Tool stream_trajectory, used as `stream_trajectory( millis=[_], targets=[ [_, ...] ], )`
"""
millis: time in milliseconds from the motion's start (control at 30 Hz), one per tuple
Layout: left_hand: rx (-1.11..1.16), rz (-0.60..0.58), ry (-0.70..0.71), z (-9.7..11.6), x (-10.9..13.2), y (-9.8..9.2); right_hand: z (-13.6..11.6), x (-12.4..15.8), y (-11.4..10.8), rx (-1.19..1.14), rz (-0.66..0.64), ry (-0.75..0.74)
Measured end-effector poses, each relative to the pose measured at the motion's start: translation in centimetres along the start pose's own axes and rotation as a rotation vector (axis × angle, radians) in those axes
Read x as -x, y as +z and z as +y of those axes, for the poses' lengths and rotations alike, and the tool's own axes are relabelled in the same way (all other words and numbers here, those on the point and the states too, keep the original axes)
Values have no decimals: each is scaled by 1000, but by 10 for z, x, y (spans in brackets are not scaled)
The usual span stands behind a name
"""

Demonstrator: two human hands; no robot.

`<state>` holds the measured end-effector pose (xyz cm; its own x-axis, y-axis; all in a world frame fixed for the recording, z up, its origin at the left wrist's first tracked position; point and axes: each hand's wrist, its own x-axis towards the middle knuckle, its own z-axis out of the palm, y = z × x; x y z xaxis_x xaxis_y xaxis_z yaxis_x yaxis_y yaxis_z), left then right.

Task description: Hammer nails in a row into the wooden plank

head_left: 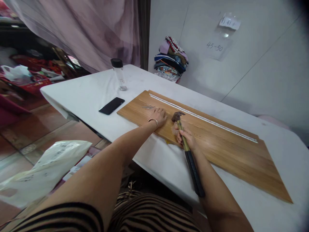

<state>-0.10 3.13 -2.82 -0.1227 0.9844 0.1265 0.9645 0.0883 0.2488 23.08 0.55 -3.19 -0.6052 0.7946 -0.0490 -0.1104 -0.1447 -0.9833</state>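
Striped fabric (149, 216) at bottom edge, both forearms reaching over it to the white table (96, 90).

Right hand (187, 138): fingers wrapped round the hammer (191, 162), choked up high on the pale part of the handle, close under the head. Head rests on or just above the wooden board (229, 141); can't tell which. Black grip trails back along the forearm.

Left hand (159, 115): knuckles up, fingers curled down onto the board, just beside a small cluster of nails (148, 106). Can't tell if it's pinching one. Bangle (153, 121) on the wrist.

Board lies flat and diagonal on the table, white strip (202, 118) along its far edge. A few small dots in the wood just right of the right hand.

My read: nail-picking stage, hammer parked, no swing set up. Next move calls for one nail stood upright on the board, left fingertips low on the shank and clear of the head, plus a grip further down the handle for real swing.

Off to the left: phone (111, 105), clear bottle (119, 74).
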Motion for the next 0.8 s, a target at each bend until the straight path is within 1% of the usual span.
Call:
stream_trajectory(
  millis=[200, 400, 533, 733, 800],
  targets=[
    [-9, -6, 3, 1, 1, -2, -2, 0, 0, -2, -10, 32],
    [-16, -6, -3, 1, 2, -3, -4, 1, 1, -5, -11, 5],
    [-7, -15, -12, 1, 2, -3, -3, 1, 1, -12, 5, 20],
    [-2, -10, -13, 1, 0, -1, -2, 0, 0, -10, -22, -6],
    [-6, -10, -18, 1, 0, 0, -2, 0, 0, -13, -21, 6]
  ],
)
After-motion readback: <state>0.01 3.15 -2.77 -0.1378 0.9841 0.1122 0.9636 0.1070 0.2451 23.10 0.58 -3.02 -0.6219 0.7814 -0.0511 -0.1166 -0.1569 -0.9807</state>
